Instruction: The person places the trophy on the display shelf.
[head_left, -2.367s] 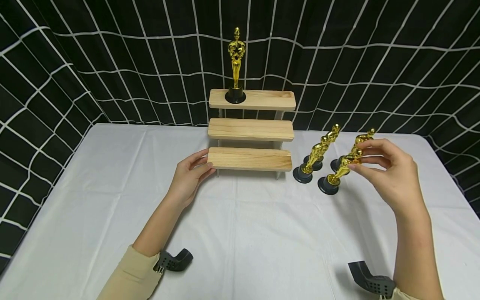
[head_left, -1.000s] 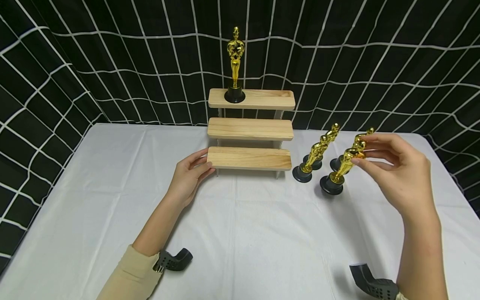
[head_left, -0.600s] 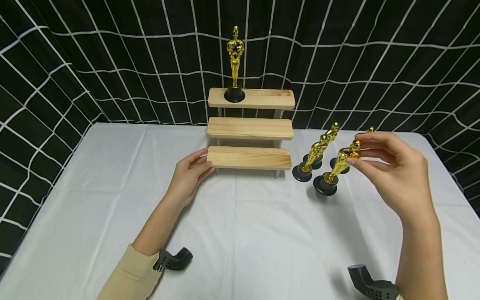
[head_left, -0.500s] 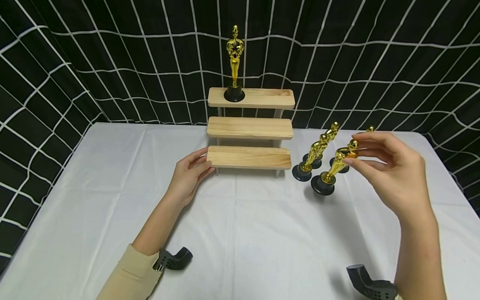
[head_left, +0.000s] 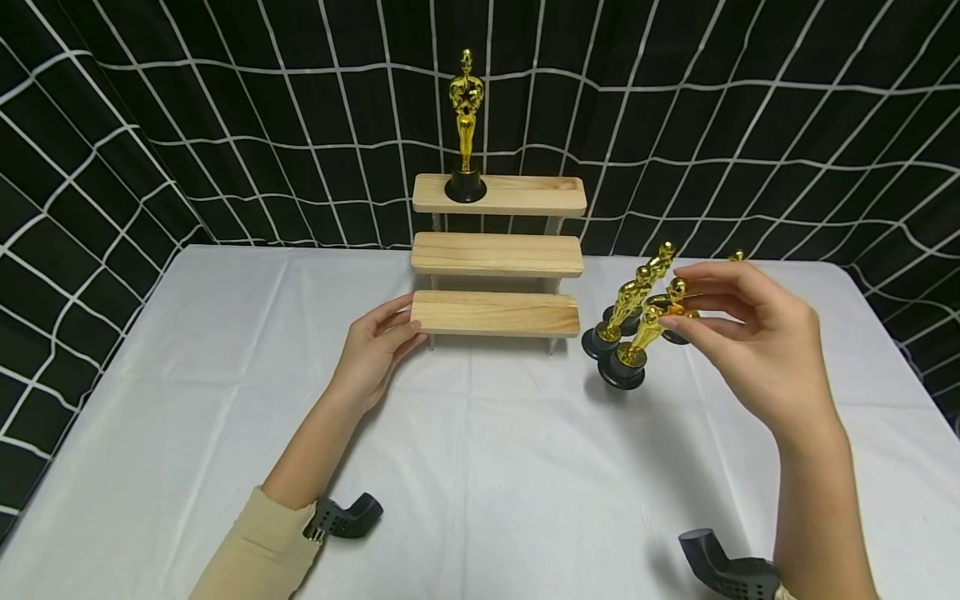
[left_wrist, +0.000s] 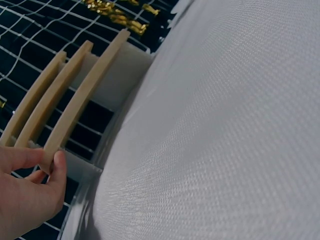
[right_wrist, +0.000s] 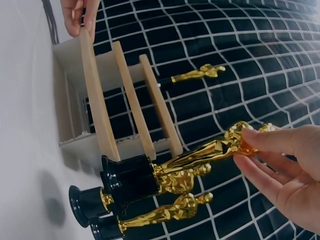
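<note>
My left hand [head_left: 372, 354] pinches the left end of the lowest step of a three-tier wooden display stand [head_left: 495, 313]; the left wrist view shows thumb and fingers on that board end. Right of the stand, my right hand [head_left: 765, 350] grips a gold trophy statuette [right_wrist: 200, 152] by its upper body, between thumb and fingers. It leans, its black round base above the tablecloth, a shadow below. Another gold statuette [head_left: 467, 96] stands upright on the left of the top step. Standing statuettes [head_left: 662, 262] behind the held one are partly hidden by it and by my hand.
A white cloth [head_left: 465, 467] covers the table. Black curtain with a white grid net [head_left: 300, 108] rises behind and at both sides. Dark curved devices [head_left: 348, 517] are strapped to both wrists.
My right hand has lifted the statuette off the table and moved it left, toward the stand, in front of the standing ones. My left hand has kept its hold on the lowest step.
</note>
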